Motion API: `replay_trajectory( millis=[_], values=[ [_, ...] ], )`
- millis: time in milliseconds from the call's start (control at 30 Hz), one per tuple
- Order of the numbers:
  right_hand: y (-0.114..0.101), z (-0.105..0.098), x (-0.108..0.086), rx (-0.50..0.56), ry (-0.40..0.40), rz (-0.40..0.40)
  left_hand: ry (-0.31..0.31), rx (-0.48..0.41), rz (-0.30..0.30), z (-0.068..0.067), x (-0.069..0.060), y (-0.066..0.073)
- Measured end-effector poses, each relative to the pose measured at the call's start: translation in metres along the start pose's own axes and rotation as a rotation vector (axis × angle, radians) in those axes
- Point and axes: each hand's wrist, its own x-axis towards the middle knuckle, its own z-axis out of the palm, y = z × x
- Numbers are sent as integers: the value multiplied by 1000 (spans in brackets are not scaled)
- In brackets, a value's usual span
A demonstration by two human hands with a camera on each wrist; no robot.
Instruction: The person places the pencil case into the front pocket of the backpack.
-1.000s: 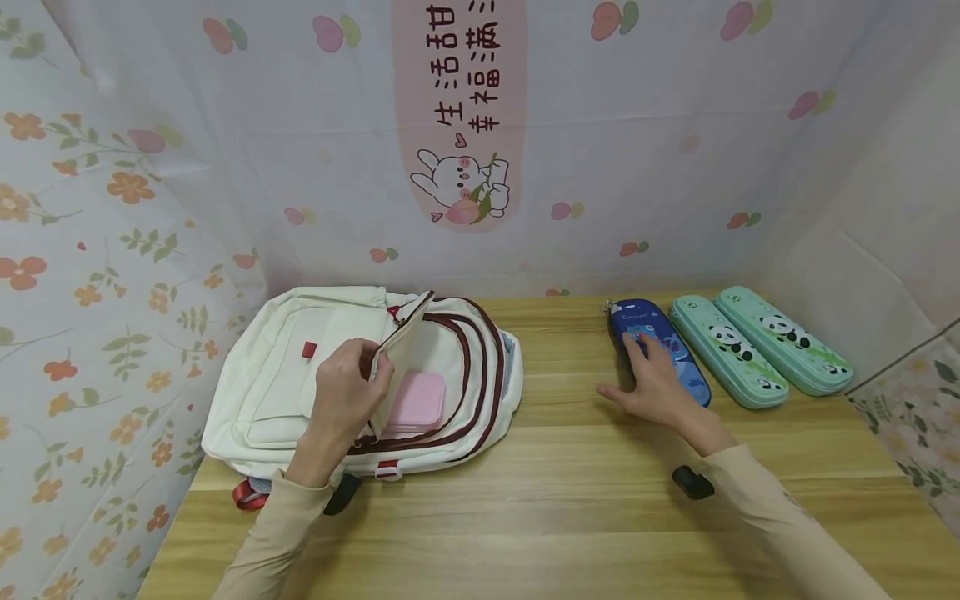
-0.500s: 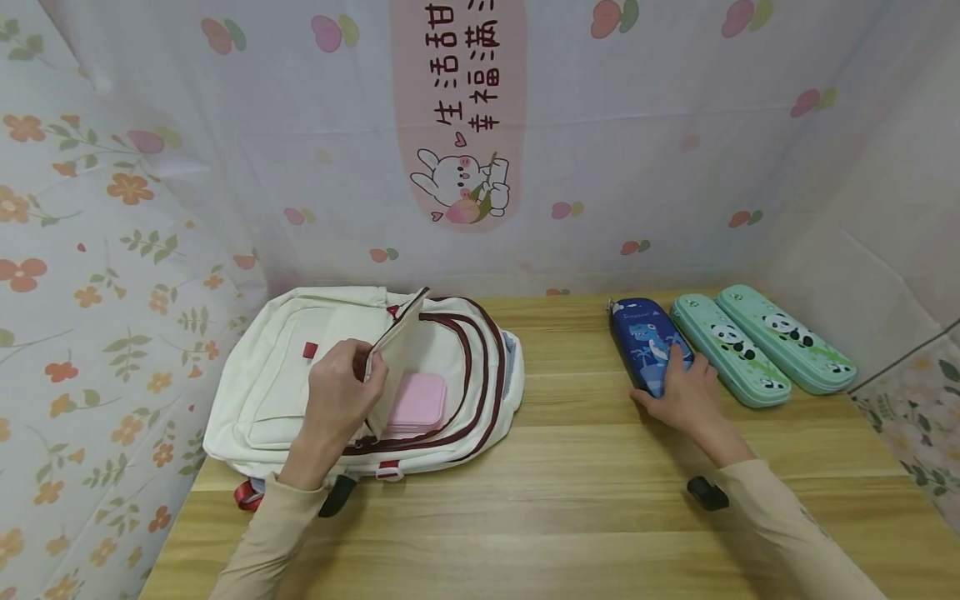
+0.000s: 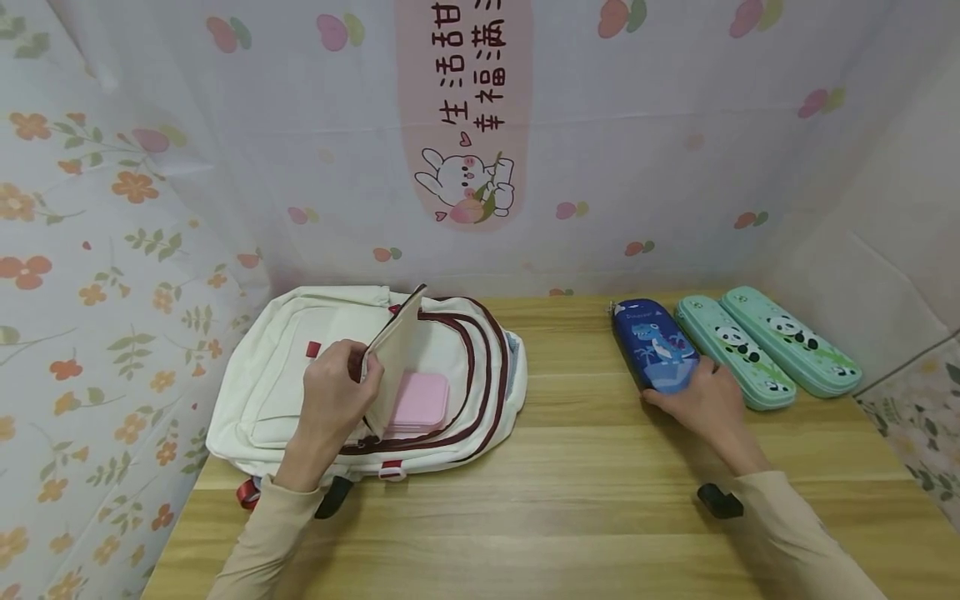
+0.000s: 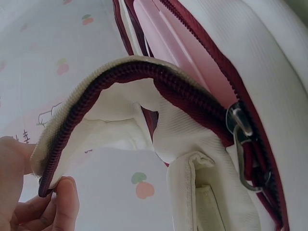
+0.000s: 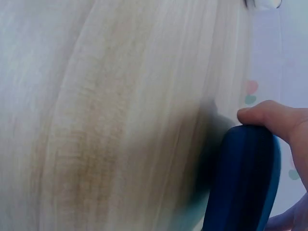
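Note:
A cream backpack with dark red zip edging lies on the table at the left. My left hand pinches the edge of its unzipped front flap and holds it raised; the zipper pull shows in the left wrist view. Inside the opened pocket is a flat pink box, partly behind the flap. To the right, my right hand grips the near end of a blue dinosaur pencil case, thumb on one side and fingers on the other. The right wrist view shows the case's end with the thumb over it.
Two mint green panda pencil cases lie side by side just right of the blue one. Bare wood tabletop separates the backpack from the cases. A patterned cloth hangs behind, and floral cloth borders the sides.
My right hand has slid from over the middle of the blue pencil case to its near end and taken hold there. The left hand keeps the flap raised, drawn slightly left.

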Motion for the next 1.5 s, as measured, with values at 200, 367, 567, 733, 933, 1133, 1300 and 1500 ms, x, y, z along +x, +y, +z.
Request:
replay_trajectory(
  millis=[200,367,567,733,933,1133,1300,1500],
  values=[
    [-4,-3,-3,32,21,-26,-11,0,-7,-1,0,-1],
    [-15,-6,-8,39,16,-60,-20,-4,-14,-1,1,0],
    [-37,-12,-17,94,75,-175,-10,-9,-6,-1,1,-1],
    [-57,-17,-22,134,114,-298,-12,-7,-3,-1,1,1],
    [-82,-25,-26,132,81,-381,-25,2,3,-1,3,2],
    [-103,-27,-23,117,53,-450,-39,2,0,0,4,4],
    [-119,-21,-17,110,26,-526,-38,2,3,2,4,4],
    [-142,-9,-10,117,-3,-649,-19,-11,12,5,4,3]
  ],
)
